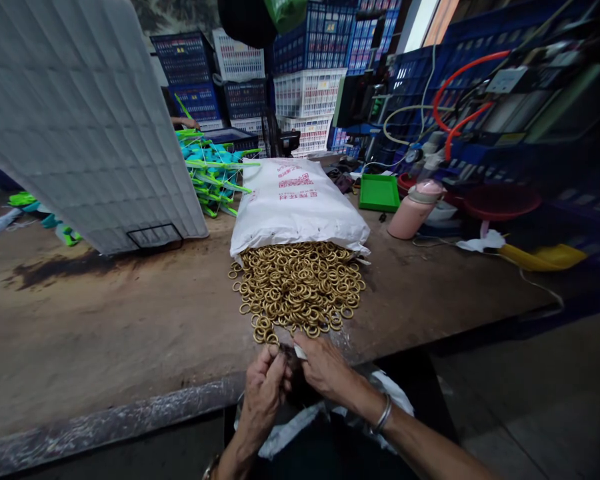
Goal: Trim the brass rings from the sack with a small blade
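A heap of brass-coloured rings (300,287) spills from the mouth of a white printed sack (300,207) onto the table. My left hand (266,387) is closed in a pinch at the near edge of the heap, with a ring (273,340) at its fingertips. Close beside it, my right hand (327,370) has its fingers pressed together, and a small white piece (300,352) shows at the thumb. What this piece is cannot be made out. The right fingertips reach the nearest rings. A metal bracelet (383,413) circles my right wrist.
A tall padded grey-white panel (95,133) stands on the left. Behind it lie green and blue plastic parts (215,173), near another person's hand (185,123). A green tray (379,193), a pink bottle (414,212) and a red-hosed machine (510,100) are on the right.
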### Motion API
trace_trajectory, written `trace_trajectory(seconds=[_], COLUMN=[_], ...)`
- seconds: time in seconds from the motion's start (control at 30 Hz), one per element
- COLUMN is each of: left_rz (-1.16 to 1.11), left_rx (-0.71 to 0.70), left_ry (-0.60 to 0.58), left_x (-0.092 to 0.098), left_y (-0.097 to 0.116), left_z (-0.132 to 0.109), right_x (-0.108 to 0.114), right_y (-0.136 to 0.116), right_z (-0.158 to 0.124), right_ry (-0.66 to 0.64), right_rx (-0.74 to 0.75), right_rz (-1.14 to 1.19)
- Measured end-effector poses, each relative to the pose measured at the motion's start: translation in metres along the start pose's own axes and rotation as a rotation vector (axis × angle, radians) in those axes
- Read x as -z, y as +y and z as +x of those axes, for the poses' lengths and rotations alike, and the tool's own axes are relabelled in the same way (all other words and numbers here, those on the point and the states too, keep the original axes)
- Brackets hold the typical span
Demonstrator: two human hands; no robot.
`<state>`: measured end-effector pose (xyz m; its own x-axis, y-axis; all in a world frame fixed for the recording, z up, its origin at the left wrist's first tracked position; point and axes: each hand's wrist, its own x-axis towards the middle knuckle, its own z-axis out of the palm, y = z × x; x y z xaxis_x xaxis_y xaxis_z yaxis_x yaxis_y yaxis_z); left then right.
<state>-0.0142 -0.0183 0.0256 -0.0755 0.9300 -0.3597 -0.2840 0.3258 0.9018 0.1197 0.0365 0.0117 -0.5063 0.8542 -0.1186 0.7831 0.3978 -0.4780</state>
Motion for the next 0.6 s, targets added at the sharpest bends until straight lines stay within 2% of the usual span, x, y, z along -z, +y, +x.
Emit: trace_trajectory(seconds=[0.07, 0.13, 0.2, 0.27, 0.33, 0.43, 0.53, 0.6], left_rz=[0.011, -0.009, -0.041, -0.076, -0.119, -0.193, -0.290, -0.375], left_rx=[0.040, 0.104, 0.200, 0.288, 0.370, 0.449, 0.524, 0.526], left_ry=[-0.048, -0.151, -0.260, -0.298, -0.271, -0.185, -0.085, -0.057], left_x=[0.000, 0.001, 0.003, 0.006, 0.010, 0.015, 0.015, 0.013], left_y=[0.000, -0.004, -0.014, -0.028, -0.043, -0.060, -0.070, -0.073], left_z=[-0.009, -0.018, -0.023, -0.025, -0.022, -0.015, -0.008, -0.005], right_x=[-0.001, -0.002, -0.002, -0.003, -0.007, -0.015, -0.021, -0.021], right_y=[0.007, 0.011, 0.010, 0.004, -0.003, -0.012, -0.020, -0.024], right_z=[0.002, 0.003, 0.003, 0.005, 0.009, 0.017, 0.026, 0.030], right_ry=[0.019, 0.043, 0.064, 0.080, 0.106, 0.119, 0.095, 0.079], right_rx=[-0.054, -0.091, -0.058, 0.014, 0.053, 0.034, -0.005, -0.026], right_rz=[-0.079, -0.121, -0.091, -0.023, 0.025, 0.031, -0.036, -0.088])
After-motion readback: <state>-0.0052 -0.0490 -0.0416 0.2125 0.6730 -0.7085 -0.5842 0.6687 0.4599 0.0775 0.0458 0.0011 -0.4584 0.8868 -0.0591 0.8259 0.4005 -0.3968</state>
